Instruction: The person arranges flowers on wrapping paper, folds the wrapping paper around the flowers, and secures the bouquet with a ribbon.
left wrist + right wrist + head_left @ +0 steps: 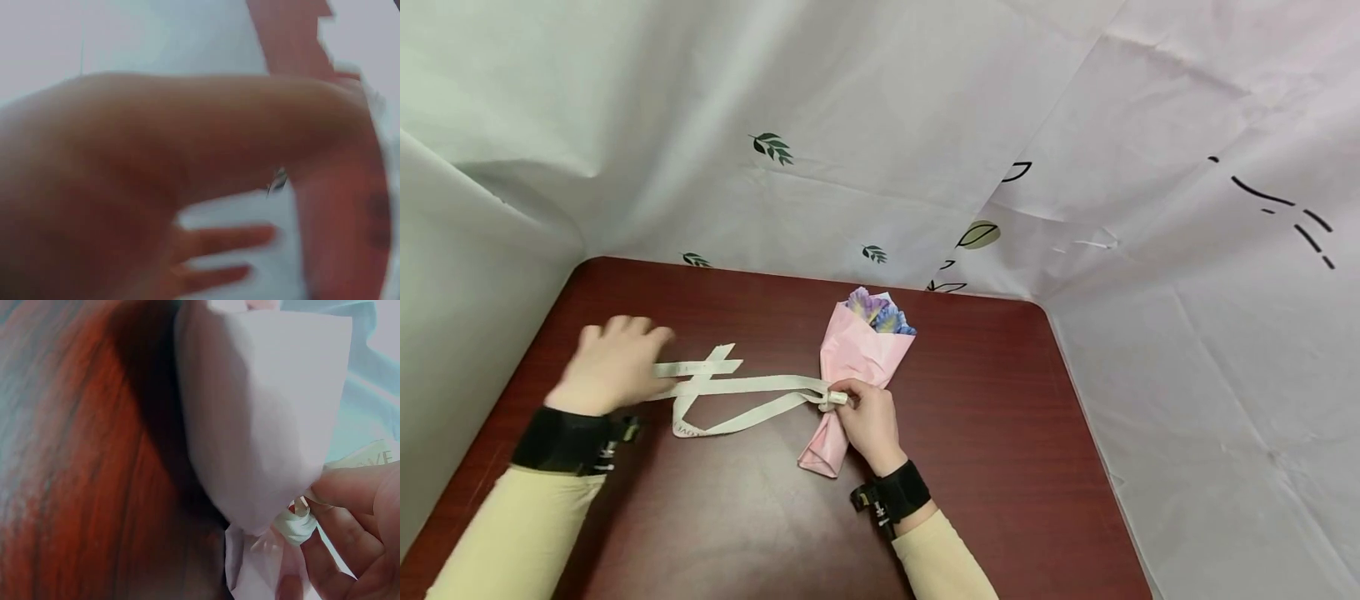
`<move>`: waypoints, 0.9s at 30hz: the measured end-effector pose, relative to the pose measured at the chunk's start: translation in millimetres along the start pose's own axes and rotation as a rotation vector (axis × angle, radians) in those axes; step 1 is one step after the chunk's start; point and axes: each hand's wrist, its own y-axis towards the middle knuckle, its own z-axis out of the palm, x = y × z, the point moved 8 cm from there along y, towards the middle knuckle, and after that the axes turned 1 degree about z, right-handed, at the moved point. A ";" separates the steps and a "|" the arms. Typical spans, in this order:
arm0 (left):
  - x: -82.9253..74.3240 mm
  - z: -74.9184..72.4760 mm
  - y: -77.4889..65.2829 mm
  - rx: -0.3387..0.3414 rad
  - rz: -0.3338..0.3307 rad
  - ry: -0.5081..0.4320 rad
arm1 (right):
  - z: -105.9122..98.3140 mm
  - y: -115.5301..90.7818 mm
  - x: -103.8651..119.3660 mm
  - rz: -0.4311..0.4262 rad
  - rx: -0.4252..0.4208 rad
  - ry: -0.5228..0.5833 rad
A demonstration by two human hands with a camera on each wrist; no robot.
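A small bouquet (857,350) in pink wrapping paper, with purple and blue flowers at its top, lies on the table. Tied round its narrow waist is a cream ribbon (760,383) with printed letters, its long ends trailing left and crossing. My right hand (874,421) pinches the ribbon at the knot, against the paper. In the right wrist view, thumb and fingers of the right hand (353,534) meet beside the ribbon loop (297,526). Blurred, my left hand (613,364) is by the ribbon's left ends, fingers spread; the left wrist view shows nothing held.
The dark red-brown table (985,467) has rounded back corners. White cloth (865,100) printed with leaves hangs behind it and along both sides. Black straps with small cameras circle both wrists.
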 end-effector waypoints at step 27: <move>-118.7 57.4 27.8 -0.102 0.287 -0.716 | -1.0 16.4 24.7 -0.108 -0.053 -0.021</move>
